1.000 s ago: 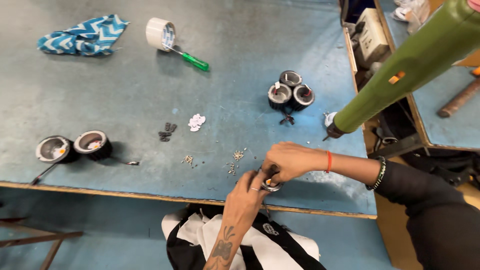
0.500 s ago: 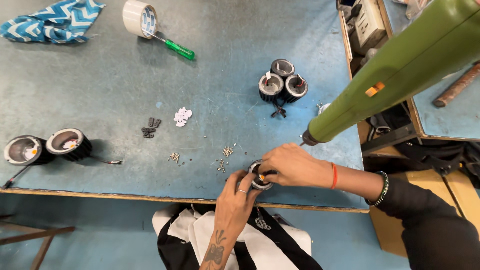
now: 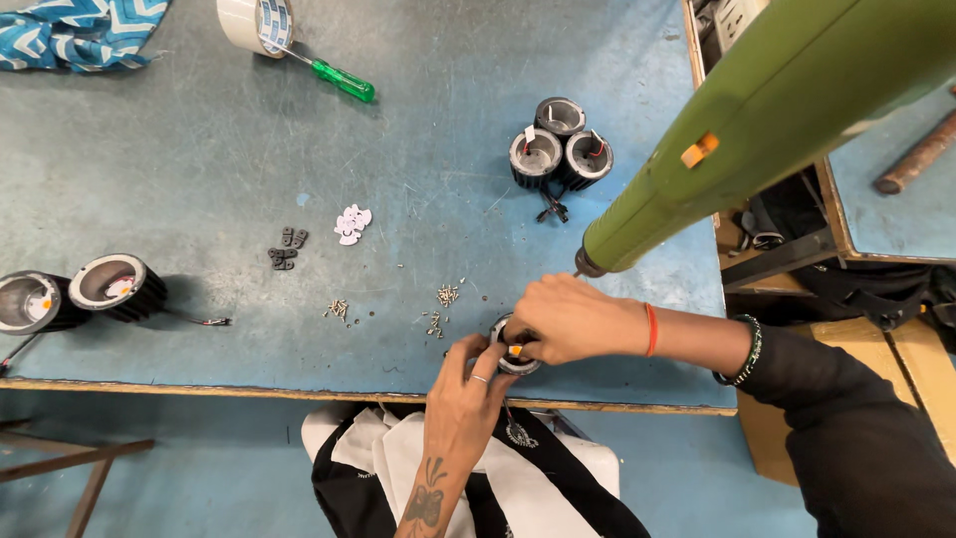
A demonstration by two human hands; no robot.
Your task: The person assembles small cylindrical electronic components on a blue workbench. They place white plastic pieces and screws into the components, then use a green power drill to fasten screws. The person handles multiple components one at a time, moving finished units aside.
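Both hands stay closed on the small round black metal housing (image 3: pixel 515 351) at the bench edge; left hand (image 3: pixel 470 384) steadies, right hand (image 3: pixel 568 319) works inside, so fitting continues.

A small round black housing (image 3: pixel 510 351), ribbed and ring-shaped with a pale inner rim, sat at the near edge of the blue table (image 3: pixel 199 179); an orange spot showed on its top; it was largely hidden, clasped between left hand (image 3: pixel 468 394) and right hand (image 3: pixel 573 319).
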